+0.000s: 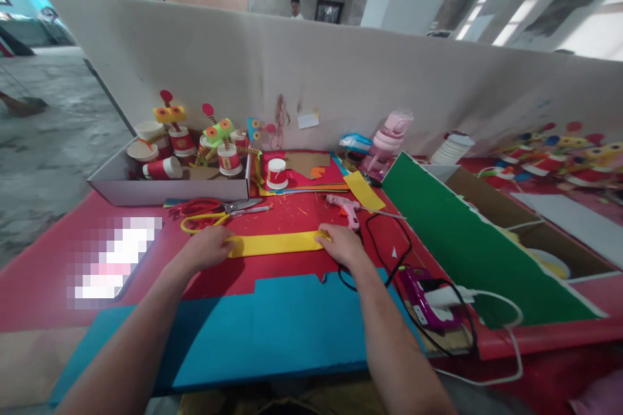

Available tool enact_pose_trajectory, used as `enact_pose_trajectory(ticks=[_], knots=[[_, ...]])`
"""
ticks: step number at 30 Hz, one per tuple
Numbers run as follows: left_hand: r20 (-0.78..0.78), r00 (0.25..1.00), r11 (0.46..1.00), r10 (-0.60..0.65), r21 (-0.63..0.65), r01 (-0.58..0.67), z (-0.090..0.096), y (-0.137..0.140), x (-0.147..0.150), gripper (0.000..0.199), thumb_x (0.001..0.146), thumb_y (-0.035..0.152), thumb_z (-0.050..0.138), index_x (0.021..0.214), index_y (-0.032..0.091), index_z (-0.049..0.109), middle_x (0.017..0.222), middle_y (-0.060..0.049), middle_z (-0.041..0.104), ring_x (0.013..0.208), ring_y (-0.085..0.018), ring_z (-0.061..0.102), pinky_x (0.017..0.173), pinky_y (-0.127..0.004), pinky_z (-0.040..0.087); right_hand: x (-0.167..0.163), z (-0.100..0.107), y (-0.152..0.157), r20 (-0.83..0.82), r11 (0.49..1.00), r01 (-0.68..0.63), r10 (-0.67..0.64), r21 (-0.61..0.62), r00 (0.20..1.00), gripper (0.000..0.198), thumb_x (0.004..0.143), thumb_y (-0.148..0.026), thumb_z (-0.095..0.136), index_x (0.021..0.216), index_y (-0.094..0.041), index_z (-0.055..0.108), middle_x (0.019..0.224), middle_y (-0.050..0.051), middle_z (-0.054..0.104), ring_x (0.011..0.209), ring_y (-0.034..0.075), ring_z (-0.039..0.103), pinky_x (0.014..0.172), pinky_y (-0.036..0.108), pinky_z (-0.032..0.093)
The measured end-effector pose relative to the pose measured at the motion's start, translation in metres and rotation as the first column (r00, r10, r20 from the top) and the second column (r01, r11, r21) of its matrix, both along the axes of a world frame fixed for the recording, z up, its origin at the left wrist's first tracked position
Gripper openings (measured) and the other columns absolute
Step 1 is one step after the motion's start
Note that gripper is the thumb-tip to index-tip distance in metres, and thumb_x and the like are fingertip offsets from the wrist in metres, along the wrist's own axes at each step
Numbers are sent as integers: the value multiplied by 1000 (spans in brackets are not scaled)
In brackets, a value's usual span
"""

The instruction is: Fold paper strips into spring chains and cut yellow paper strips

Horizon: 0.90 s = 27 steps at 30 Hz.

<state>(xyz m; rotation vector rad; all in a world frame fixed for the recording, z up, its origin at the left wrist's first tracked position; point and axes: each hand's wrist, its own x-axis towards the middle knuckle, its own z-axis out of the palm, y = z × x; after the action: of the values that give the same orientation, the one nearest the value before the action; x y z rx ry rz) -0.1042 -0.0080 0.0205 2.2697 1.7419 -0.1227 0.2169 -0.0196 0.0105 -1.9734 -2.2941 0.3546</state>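
Note:
A flat yellow strip, of paper or foam sheet, is stretched level between my two hands, over the red table covering. My left hand pinches its left end and my right hand pinches its right end. Just beyond my left hand lie yellow-handled scissors with the blades pointing right. A pink glue gun rests behind my right hand. Further back stands a red and white paper cup, upside down.
At the back left, a box holds several cup figures. A blue sheet covers the near edge. To the right are a purple power strip with cables, a green-sided box and a yellow piece. A phone lies left.

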Motion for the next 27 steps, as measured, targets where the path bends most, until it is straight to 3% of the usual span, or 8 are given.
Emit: enact_pose_trajectory(ticks=[9,20,24,27], knots=[[-73,997,1000,-7,-3,7,3,-3,7,25,81,25,42,85,16,65,92,-14,68,88,-27,65,71,-33,45,-2,-1,0,-26,999,38,-38,-5,999,22,89,-38,49,99,-24,62,99,6,69,89,22,61,58,27,26],[-89,996,1000,10,4,-10,3,-7,10,26,84,29,41,87,17,64,98,-15,67,93,-28,64,76,-36,47,-5,0,-2,-45,995,94,-95,-17,995,20,87,-37,52,99,-23,60,96,6,70,90,21,62,59,27,27],[-121,991,998,51,38,-47,3,-12,7,34,88,35,38,108,19,60,102,-15,67,90,-30,64,69,-37,48,-5,0,-1,-57,988,155,-156,-24,986,26,83,-40,58,103,-23,56,98,7,69,90,22,63,60,27,30],[-139,990,976,-10,214,40,2,-15,6,44,87,30,42,131,26,50,126,-15,57,105,-33,58,77,-42,48,-3,0,0,-37,976,218,-218,-26,975,41,78,-47,64,107,-20,53,98,11,68,90,26,63,62,28,32]])
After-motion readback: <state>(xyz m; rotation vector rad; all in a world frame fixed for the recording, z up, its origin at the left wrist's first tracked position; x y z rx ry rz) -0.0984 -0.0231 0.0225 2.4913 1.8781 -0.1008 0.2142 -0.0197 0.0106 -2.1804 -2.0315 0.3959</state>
